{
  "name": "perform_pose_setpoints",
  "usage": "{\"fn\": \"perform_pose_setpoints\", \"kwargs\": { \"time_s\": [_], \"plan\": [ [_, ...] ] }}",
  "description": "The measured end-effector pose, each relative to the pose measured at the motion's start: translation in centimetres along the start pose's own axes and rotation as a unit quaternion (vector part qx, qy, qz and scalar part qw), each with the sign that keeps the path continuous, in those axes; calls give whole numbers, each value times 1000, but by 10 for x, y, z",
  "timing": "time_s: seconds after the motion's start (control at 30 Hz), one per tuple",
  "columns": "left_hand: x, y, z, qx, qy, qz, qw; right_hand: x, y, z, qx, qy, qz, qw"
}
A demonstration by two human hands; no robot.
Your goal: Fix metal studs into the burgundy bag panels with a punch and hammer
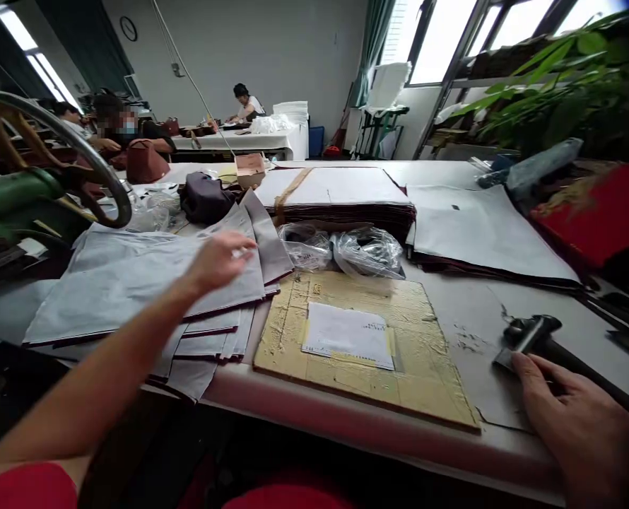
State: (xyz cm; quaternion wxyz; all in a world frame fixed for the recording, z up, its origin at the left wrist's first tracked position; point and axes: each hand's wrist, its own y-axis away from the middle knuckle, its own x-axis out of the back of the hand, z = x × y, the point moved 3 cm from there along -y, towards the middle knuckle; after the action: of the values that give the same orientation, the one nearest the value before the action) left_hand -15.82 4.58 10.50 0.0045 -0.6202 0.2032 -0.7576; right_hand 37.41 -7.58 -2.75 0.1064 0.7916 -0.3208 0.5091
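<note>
My left hand point(223, 260) hovers over a spread of grey-white sheets point(118, 276) with dark red edges. Its fingers point right, a little bent and apart, slightly blurred; I see nothing held in them. At the right, my right hand point(579, 413) has thumb and forefinger closed at the metal head of a black-handled hammer point(537, 336) lying on the table; the other fingers are partly hidden. Between my hands lies a worn yellowish board point(425, 367). A white paper point(346, 334) is taped on it, and a small cluster of gold-coloured bits point(317, 288) sits near its far edge.
Behind the board are clear plastic bags point(367, 251) and a banded stack of sheets point(341, 187). Another stack point(489, 230) lies at right, near a red object point(601, 212) and a plant point(558, 85). A green machine's handwheel point(118, 184) stands left. Other people work behind.
</note>
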Motion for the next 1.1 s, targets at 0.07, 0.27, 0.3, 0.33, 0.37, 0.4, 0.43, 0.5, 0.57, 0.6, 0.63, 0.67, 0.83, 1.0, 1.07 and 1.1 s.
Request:
{"fn": "perform_pose_setpoints", "kwargs": {
  "time_s": [0.07, 0.27, 0.3, 0.33, 0.37, 0.4, 0.43, 0.5, 0.57, 0.6, 0.63, 0.67, 0.83, 1.0, 1.07, 1.1],
  "plan": [
    [-44, 3, 48, -31, 51, -52, 997, 3, 3, -3, -21, 30, -6, 999],
    [-105, -14, 113, -13, 47, -77, 996, 17, 15, -18, -9, 18, -8, 1000],
    [-110, -15, 115, -11, 41, -80, 996, 18, 15, -19, -8, 14, -10, 1000],
    [-113, -15, 116, -10, 35, -83, 996, 18, 15, -19, -6, 11, -11, 1000],
    [-116, -15, 117, -9, 30, -86, 996, 18, 15, -20, -4, 8, -12, 1000],
    [-118, -13, 117, -10, 27, -87, 996, 18, 15, -20, -2, 6, -12, 1000],
    [-119, -12, 118, -13, 25, -89, 996, 18, 15, -20, -2, 7, -10, 1000],
    [-119, -9, 119, -24, 27, -93, 995, 18, 15, -19, 0, 9, -12, 1000],
    [-118, -6, 120, -37, 35, -98, 994, 16, 14, -17, 3, 5, -14, 1000],
    [-117, -4, 121, -43, 43, -100, 993, 14, 13, -15, 6, 1, -13, 1000],
    [-115, -3, 120, -49, 53, -104, 992, 12, 11, -13, 7, -2, -7, 1000],
    [-114, -2, 120, -55, 66, -109, 990, 9, 10, -10, 7, -4, 2, 1000],
    [-113, -7, 107, -108, 143, -143, 973, -4, 2, 5, 18, -3, 43, 999],
    [-119, -24, 96, -180, 200, -206, 941, -4, 1, 8, 21, 6, 36, 999],
    [-122, -29, 95, -182, 211, -214, 936, -3, 1, 7, 26, 6, 33, 999],
    [-124, -31, 94, -180, 217, -215, 935, -2, 1, 7, 27, 5, 32, 999]
  ]
}}
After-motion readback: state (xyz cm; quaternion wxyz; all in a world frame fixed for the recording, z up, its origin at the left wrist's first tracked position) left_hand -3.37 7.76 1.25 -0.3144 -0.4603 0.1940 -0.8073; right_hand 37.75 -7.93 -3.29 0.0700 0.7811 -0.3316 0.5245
